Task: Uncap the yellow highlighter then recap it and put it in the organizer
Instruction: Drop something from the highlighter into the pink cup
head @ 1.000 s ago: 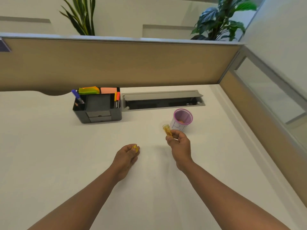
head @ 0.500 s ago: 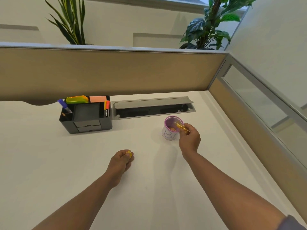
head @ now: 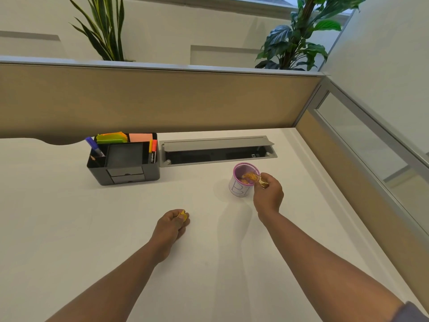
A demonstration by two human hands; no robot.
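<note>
My right hand point(head: 269, 194) is shut on the yellow-amber highlighter body point(head: 251, 176), which has no cap on it. The body is tilted, and its far end dips over the rim into a small white cup with a pink rim point(head: 239, 189). Resting on the white desk, my left hand point(head: 171, 226) pinches the yellow cap point(head: 182, 214) at its fingertips. The black desk organizer point(head: 130, 175) stands at the back left, well away from both hands. It holds a purple pen, markers and sticky notes.
An open grey cable tray point(head: 218, 151) is set into the desk behind the cup. A tan partition point(head: 162, 101) closes off the back, and a glass panel point(head: 362, 140) runs along the right side. Plants stand beyond the partition.
My right hand has carried the highlighter body away from the left hand, out to the cup, and its end now sits inside the rim. The left hand stays put with the cap.
</note>
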